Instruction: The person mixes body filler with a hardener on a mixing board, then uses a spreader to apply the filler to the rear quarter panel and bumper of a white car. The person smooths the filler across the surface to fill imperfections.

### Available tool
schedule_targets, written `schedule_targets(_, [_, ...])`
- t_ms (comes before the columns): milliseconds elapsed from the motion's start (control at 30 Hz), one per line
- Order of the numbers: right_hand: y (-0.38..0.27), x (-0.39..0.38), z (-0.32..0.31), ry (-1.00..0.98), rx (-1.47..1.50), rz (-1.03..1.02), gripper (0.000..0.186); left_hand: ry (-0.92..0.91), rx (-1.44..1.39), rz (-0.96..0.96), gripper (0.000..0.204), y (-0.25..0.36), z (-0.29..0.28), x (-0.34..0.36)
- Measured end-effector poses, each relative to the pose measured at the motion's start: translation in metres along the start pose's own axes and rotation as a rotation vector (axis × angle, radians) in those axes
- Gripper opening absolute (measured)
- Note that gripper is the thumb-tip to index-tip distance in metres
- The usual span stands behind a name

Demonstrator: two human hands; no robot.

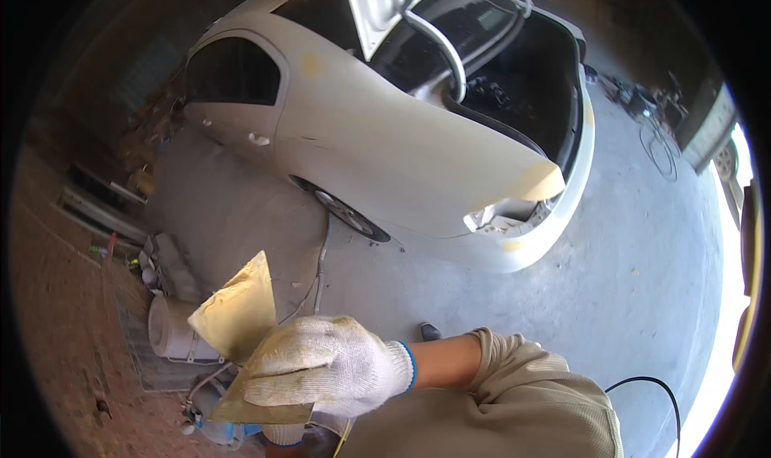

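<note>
My right hand, in a white knit glove with a blue cuff and yellowish stains, is closed at the lower middle. From its fingers a thin flat plate sticks up, its upper part smeared with pale yellow putty. Below the same fingers shows a dull olive flat piece; whether it belongs to that plate I cannot make out. Under them, my left hand shows only a bit of glove and cuff, its fingers hidden. Beyond stands a whitish car with yellow putty patches and an empty tail-light opening.
The car's raised trunk lid leaves the trunk uncovered. A hose lies across the grey floor near the rear wheel. At left are a pale cylindrical container and clutter along a brick surface. Coiled cable lies at right.
</note>
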State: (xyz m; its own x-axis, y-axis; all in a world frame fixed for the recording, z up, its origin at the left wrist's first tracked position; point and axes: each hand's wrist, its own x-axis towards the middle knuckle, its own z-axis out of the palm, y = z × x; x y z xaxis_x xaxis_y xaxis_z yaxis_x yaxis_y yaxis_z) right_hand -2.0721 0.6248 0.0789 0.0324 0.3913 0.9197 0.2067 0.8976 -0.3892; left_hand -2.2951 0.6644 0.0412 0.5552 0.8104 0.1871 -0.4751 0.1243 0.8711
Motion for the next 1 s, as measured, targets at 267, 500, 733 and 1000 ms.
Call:
schedule_targets(267, [-0.073,-0.03,-0.023,0.599,0.015,0.139,0.044,-0.188,0.184,-0.164,0.063,-0.035,-0.026,-0.017])
schedule_targets(500, [-0.153,-0.093,-0.025,0.401,-0.096,0.311,0.047,-0.442,-0.442,-0.796,0.065,-0.081,0.006,-0.076])
schedule_targets(733, [-0.29,-0.152,-0.115,0.157,-0.62,0.504,0.047,-0.614,0.309,-0.63,0.061,-0.1,0.129,-0.101])
schedule_targets(1000, [-0.439,-0.23,-0.251,0.182,-1.133,0.737,0.027,-0.708,0.074,-0.583,0.014,-0.196,0.352,-0.142])
